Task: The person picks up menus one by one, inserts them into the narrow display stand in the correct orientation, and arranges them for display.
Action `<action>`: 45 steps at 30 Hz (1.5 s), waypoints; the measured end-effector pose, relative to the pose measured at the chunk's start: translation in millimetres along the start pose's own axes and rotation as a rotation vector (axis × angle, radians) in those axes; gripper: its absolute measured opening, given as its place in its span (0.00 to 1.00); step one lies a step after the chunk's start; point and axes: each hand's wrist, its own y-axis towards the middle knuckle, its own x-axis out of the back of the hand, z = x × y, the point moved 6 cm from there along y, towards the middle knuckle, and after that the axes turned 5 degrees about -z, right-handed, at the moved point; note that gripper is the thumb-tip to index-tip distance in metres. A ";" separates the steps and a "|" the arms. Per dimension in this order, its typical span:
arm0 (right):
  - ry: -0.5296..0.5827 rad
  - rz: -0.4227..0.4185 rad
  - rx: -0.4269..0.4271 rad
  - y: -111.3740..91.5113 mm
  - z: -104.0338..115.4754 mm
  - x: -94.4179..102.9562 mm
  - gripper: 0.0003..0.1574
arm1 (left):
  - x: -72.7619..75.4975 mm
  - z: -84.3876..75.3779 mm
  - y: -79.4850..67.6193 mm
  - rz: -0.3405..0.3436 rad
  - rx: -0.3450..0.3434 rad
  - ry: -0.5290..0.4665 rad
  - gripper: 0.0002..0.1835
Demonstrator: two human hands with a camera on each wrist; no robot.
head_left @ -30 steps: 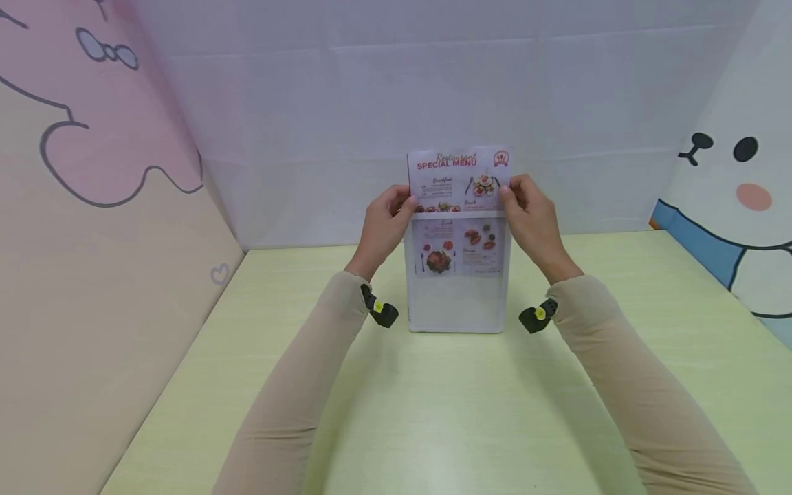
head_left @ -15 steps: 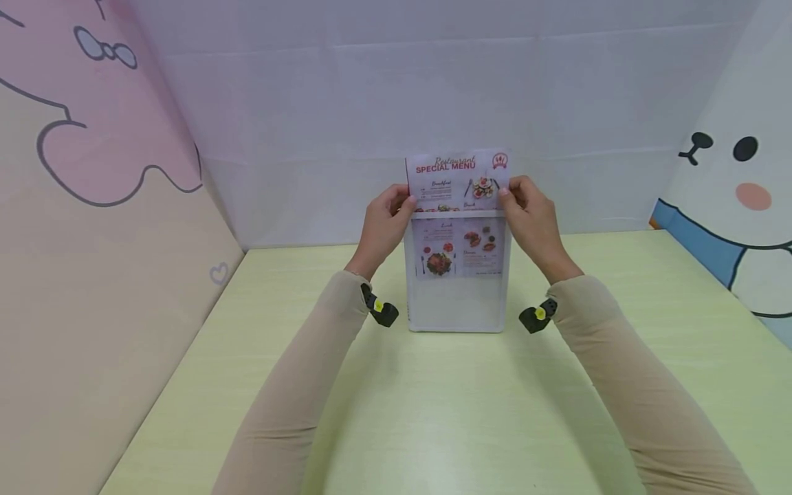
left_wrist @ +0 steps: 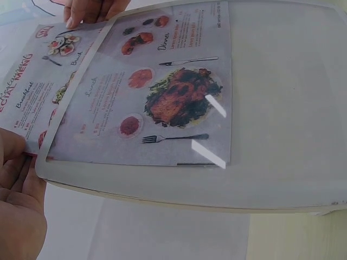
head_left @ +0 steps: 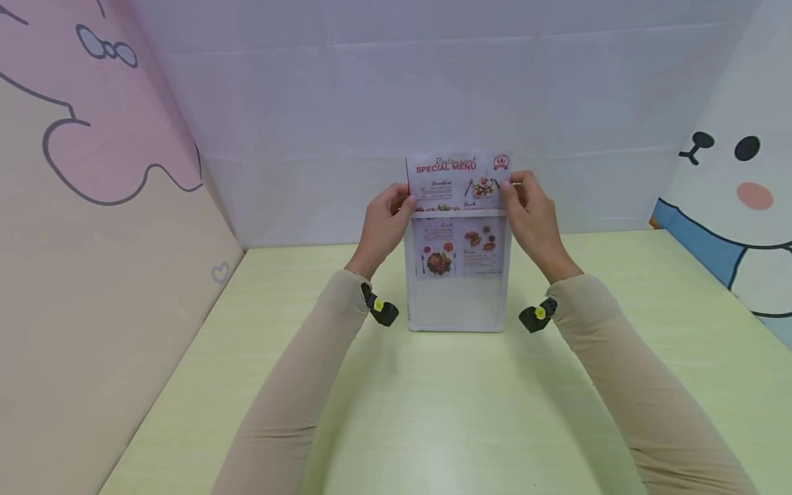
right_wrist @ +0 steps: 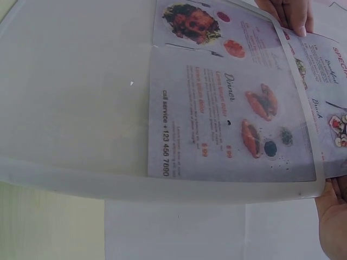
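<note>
A printed restaurant menu (head_left: 458, 182) stands partly inside a white frame-like holder (head_left: 458, 302) with a clear front. Its upper part sticks out above the holder's top edge, and its lower part shows through the front, above a bare white area. My left hand (head_left: 385, 223) pinches the menu's left edge, thumb in front, close to the holder's top corner. On the opposite edge my right hand (head_left: 535, 220) pinches the menu the same way. Both wrist views show the menu inside the holder, with the left thumb (left_wrist: 11, 145) at the rim. Fingers behind the sheet are partly hidden.
The holder stands upright on a pale yellow-green table (head_left: 433, 412). Behind it hangs a white sheet (head_left: 371, 103). A pink cartoon panel (head_left: 124, 137) rises on the left, and a white bear panel (head_left: 742, 220) on the right. Small black cameras sit on both wrists.
The menu's top edge sits slightly lower than a second ago. My right hand's fingers have shifted slightly upward on its edge; the left hand and holder look nearly unchanged.
</note>
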 end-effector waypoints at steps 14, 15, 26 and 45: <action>-0.027 -0.030 0.019 0.2 0.1 0.5 0.23 | -1.4 1.6 2.6 -0.002 0.017 -0.002 0.13; -0.031 -0.031 0.021 0.1 0.2 0.6 0.23 | -1.2 1.7 2.3 -0.003 0.016 -0.004 0.13; -0.029 -0.039 0.037 -1.1 1.6 1.4 0.21 | -0.3 1.1 0.6 -0.006 -0.007 0.002 0.13; -0.015 -0.043 0.044 -0.3 2.4 1.3 0.21 | -0.6 1.5 1.4 -0.012 -0.003 0.011 0.13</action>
